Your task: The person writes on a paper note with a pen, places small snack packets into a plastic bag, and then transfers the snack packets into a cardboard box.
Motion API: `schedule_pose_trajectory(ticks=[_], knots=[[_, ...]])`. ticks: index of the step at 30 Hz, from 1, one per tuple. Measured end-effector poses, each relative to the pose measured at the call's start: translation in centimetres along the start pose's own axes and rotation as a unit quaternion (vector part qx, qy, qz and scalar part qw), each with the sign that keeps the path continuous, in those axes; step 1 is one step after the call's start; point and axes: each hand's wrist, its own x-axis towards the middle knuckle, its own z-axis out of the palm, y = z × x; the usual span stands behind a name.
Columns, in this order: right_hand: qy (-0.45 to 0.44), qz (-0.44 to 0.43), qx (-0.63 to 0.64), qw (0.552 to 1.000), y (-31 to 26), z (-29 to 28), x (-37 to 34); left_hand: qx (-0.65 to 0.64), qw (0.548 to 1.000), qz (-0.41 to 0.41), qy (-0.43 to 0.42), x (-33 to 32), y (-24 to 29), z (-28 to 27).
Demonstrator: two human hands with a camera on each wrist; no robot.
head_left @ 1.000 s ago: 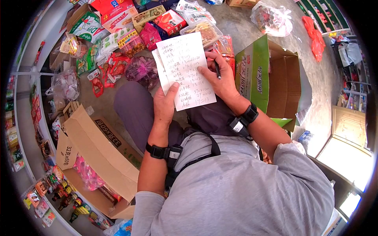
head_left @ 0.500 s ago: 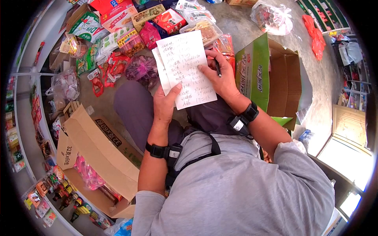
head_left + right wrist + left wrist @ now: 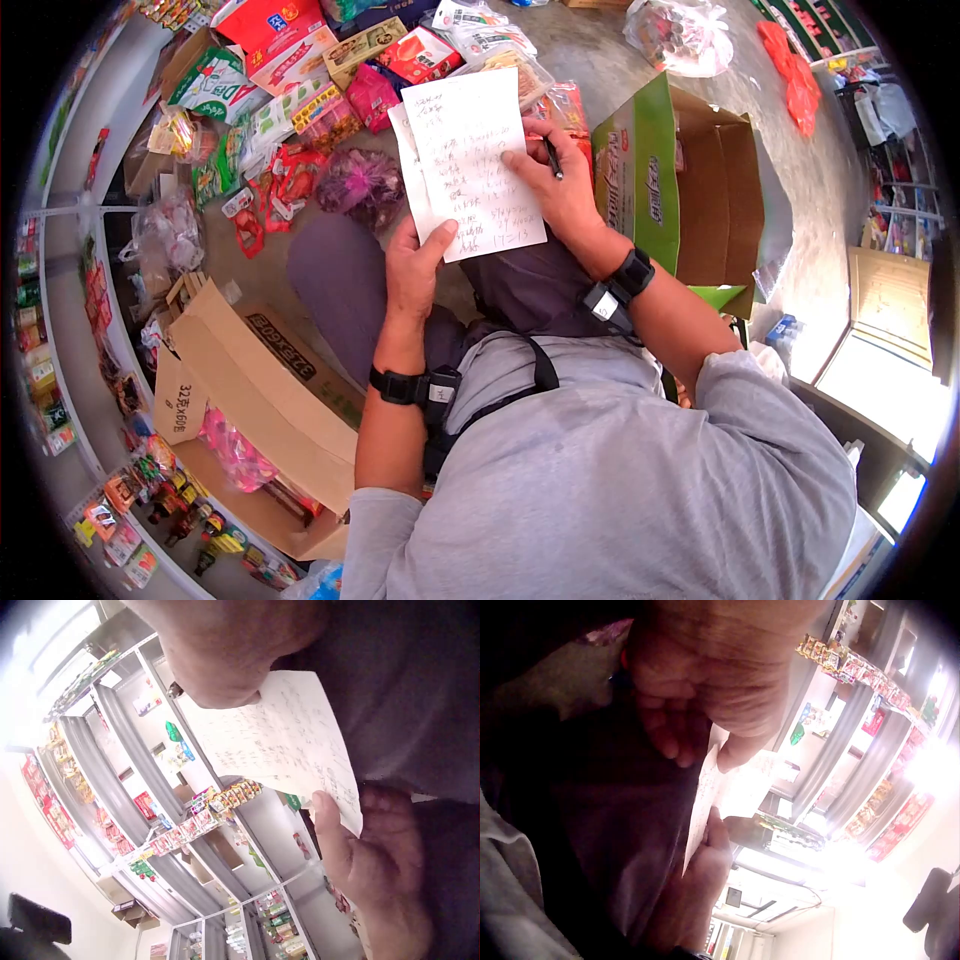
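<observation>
Sheets of white paper with handwritten lines are held up over the lap in the head view, one sheet overlapping another. My left hand pinches the lower left edge, thumb on the front. At the right edge my right hand grips the paper with its thumb on the writing. A black pen sticks out between the fingers of that same hand. In the right wrist view the paper shows its written face, with the left hand's thumb pressed on its lower corner.
An open green carton stands to the right. At the left lies a long brown cardboard box with pink packets inside. Packaged snacks and plastic bags cover the floor ahead. Stocked shelves line the left side.
The paper and both hands have shifted slightly upward in the head view. The surroundings have moved a little as the head turned. Both hands keep their hold.
</observation>
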Motion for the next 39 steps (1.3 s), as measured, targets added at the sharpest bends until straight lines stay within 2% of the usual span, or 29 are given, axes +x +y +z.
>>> schedule_pose_trajectory(ticks=[4,15,21,28,30,31,34,37,39], knots=[[0.014,0.003,-0.003,1.000,0.2,-0.2,0.4,0.017,1.000,-0.022,0.016,-0.4,0.7,0.5],[0.012,0.004,0.015,1.000,-0.3,0.0,0.7,0.027,0.999,-0.015,0.025,-0.2,-0.1,0.3],[0.003,0.050,0.008,0.999,-1.5,0.0,-0.5,0.022,1.000,-0.008,0.020,-0.3,-0.1,0.3],[-0.021,-0.004,-0.058,0.998,-0.8,-0.3,-1.4,0.043,0.999,-0.027,0.012,-0.6,0.0,0.1],[-0.026,-0.045,-0.080,0.995,-0.5,-0.2,-1.4,-0.020,1.000,-0.009,-0.005,-0.6,-0.5,0.0],[-0.022,-0.046,-0.152,0.987,-1.6,-0.2,-1.9,-0.051,0.999,-0.002,-0.013,-0.6,-0.7,-0.1],[-0.034,-0.080,-0.210,0.974,-2.4,0.0,-2.3,-0.051,0.998,-0.028,0.000,-0.7,-0.2,-0.3],[-0.046,-0.054,-0.126,0.989,-1.5,0.3,-2.3,-0.061,0.998,-0.030,0.009,-0.6,-0.3,-0.2],[-0.045,-0.061,-0.146,0.986,-1.5,0.3,-2.3,-0.055,0.998,-0.031,0.016,-0.7,-0.3,0.0]])
